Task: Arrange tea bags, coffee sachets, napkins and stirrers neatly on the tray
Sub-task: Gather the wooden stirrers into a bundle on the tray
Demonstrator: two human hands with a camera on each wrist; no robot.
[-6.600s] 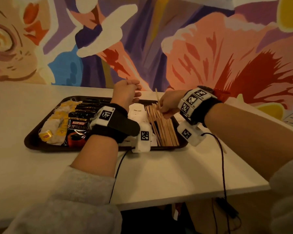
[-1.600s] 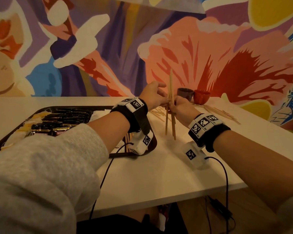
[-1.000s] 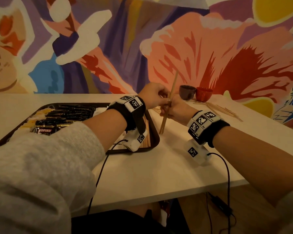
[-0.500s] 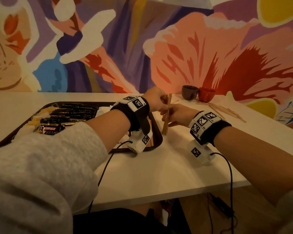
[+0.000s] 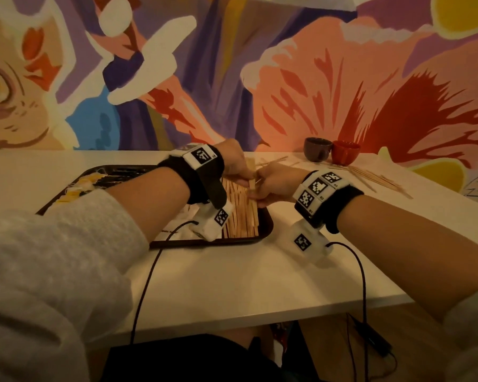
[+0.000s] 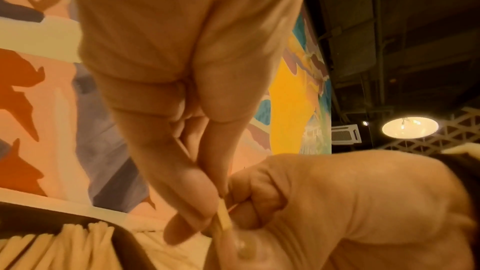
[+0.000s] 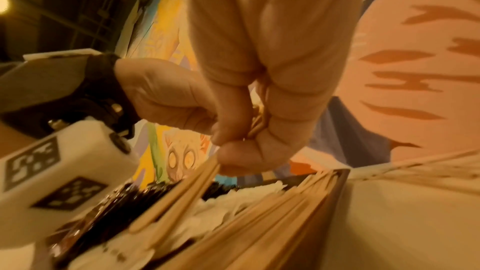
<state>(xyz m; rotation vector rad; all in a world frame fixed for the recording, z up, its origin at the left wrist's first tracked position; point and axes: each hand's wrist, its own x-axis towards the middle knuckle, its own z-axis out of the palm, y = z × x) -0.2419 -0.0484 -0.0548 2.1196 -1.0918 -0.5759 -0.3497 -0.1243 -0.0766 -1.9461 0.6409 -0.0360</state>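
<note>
The tray (image 5: 265, 224) serves as the landmark. At its left end lie the yellow-tagged tea bags (image 5: 75, 188), and just right of them the dark coffee sachets (image 5: 122, 173); both look already placed. Right of the sachets, toward the tray's middle, white napkins (image 7: 233, 198) show beneath the left forearm. At the tray's right end the laid stirrers (image 5: 242, 216) rest side by side in a row along the rim.

Over that right end the left hand (image 5: 233, 165) curls its fingertips round a small bundle of held stirrers (image 7: 182, 188), thumb and forefinger pinching the upper ends. The right hand (image 5: 276, 181) meets it from the tray's right side, its fingers closed on the same bundle just beside the left fingertips. The bundle slants down toward the tray, lower ends above the napkins and not yet lying flat.

Right of the tray, on the table (image 5: 232, 285), more loose stirrers (image 5: 375, 180) are scattered, with a dark cup (image 5: 316, 148) and a red cup (image 5: 345, 153) beyond them.

The step in hand seems to be adding a squared-up bundle to the row. The next move likely calls for lowering it parallel to the laid stirrers, releasing both pinches without scattering them, then fetching the loose ones from the right.
</note>
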